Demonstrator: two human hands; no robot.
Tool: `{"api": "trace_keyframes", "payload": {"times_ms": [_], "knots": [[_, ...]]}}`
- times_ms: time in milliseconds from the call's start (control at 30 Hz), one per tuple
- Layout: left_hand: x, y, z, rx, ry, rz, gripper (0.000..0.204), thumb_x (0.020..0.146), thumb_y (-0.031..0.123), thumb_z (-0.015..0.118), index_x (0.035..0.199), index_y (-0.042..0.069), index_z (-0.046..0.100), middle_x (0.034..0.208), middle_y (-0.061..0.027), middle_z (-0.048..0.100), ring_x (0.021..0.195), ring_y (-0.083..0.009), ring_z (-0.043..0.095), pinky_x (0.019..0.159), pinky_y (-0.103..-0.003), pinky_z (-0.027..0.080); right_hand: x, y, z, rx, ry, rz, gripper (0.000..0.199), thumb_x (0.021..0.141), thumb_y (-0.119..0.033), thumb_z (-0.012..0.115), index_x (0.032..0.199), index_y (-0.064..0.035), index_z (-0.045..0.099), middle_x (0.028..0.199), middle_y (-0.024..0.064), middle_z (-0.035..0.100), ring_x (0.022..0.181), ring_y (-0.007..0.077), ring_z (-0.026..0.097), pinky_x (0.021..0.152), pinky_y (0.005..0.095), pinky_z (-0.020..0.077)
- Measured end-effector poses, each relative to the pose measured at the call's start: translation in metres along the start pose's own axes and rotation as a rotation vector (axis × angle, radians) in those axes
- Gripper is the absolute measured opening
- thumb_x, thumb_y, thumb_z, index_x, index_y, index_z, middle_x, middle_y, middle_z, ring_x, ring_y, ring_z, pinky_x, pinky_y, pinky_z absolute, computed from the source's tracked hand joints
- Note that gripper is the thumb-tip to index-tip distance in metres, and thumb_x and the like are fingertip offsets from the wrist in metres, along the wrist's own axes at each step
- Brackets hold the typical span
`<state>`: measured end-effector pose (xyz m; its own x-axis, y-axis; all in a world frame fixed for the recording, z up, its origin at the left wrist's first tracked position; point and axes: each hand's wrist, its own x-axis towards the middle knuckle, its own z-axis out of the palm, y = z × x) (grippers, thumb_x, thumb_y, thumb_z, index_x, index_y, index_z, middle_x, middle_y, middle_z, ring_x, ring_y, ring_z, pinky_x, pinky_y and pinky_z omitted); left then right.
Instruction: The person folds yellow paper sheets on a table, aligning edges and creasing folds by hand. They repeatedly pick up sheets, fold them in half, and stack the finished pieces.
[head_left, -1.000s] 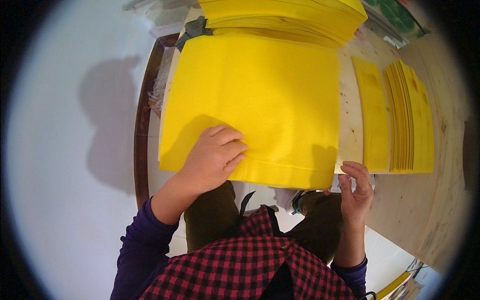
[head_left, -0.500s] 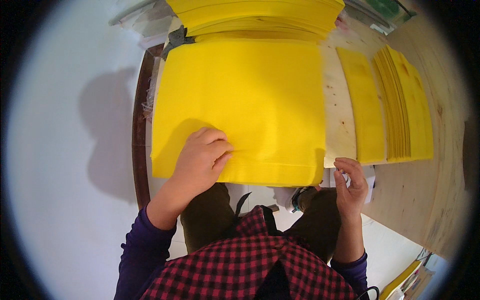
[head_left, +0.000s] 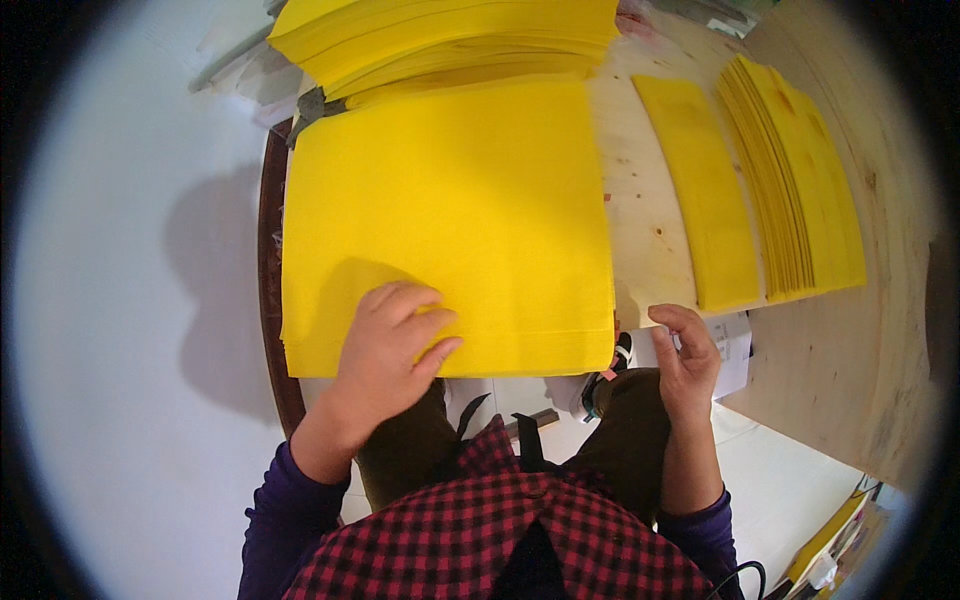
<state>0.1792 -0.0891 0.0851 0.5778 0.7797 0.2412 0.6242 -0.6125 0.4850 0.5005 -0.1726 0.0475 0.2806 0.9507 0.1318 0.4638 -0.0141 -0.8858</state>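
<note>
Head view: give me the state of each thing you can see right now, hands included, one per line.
Left hand: flat, palm down, pressing the near edge of the big sheet.
Right hand: off the sheet, fingers curled, at the table edge.
Large yellow sheet: lying flat, near edge overhanging the table.
Yellow stack: piled behind the sheet.
Narrow yellow strip: lying flat, alone.
Strip pile: fanned, right of the strip.
Wooden table: bare between sheet and strip.
</note>
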Motion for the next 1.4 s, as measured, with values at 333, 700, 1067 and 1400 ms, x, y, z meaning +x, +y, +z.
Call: {"api": "trace_keyframes", "payload": {"times_ms": [333,700,1067,1400], "knots": [[0.04,0.047,0.045,0.041,-0.039,0.188,0.024,0.079,0.014,0.065,0.102,0.005,0.063,0.106,-0.0094,0.058,0.102,-0.0283,0.055,0.088,-0.041,0.042,0.001,0.002,-0.003,0.024,-0.035,0.005,0.015,0.085,0.002,0.064,0.1,-0.0014,0.065,0.104,0.0093,0.065,0.102,0.0198,0.059,0.092,0.0301,0.0436],[0.043,0.043,0.053,0.094,-0.031,0.24,0.017,0.076,0.01,0.07,0.092,0.007,0.066,0.101,-0.0059,0.063,0.095,-0.0276,0.059,0.082,-0.04,0.044,0.004,-0.001,-0.005,0.072,-0.05,-0.03,0.014,0.084,-0.001,0.067,0.098,-0.0017,0.066,0.102,0.009,0.065,0.1,0.0206,0.059,0.091,0.0305,0.0435],[0.047,0.042,0.053,-0.287,0.163,-0.02,0.011,0.076,0.0,0.069,0.087,0.003,0.066,0.088,-0.0113,0.067,0.08,-0.0302,0.063,0.071,-0.037,0.05,0.004,-0.005,-0.006,0.049,-0.054,-0.062,0.013,0.083,0.001,0.067,0.096,-0.0014,0.066,0.097,0.0088,0.066,0.095,0.0205,0.061,0.087,0.0301,0.0455],[0.046,0.038,0.052,-0.438,0.141,-0.153,0.008,0.079,0.0,0.068,0.086,0.001,0.066,0.085,-0.0128,0.068,0.079,-0.0288,0.065,0.071,-0.035,0.051,0.016,-0.019,0.006,0.07,-0.109,-0.129,0.021,0.077,0.001,0.07,0.097,-0.0037,0.066,0.091,0.0099,0.066,0.089,0.025,0.062,0.082,0.0334,0.0482]]}}
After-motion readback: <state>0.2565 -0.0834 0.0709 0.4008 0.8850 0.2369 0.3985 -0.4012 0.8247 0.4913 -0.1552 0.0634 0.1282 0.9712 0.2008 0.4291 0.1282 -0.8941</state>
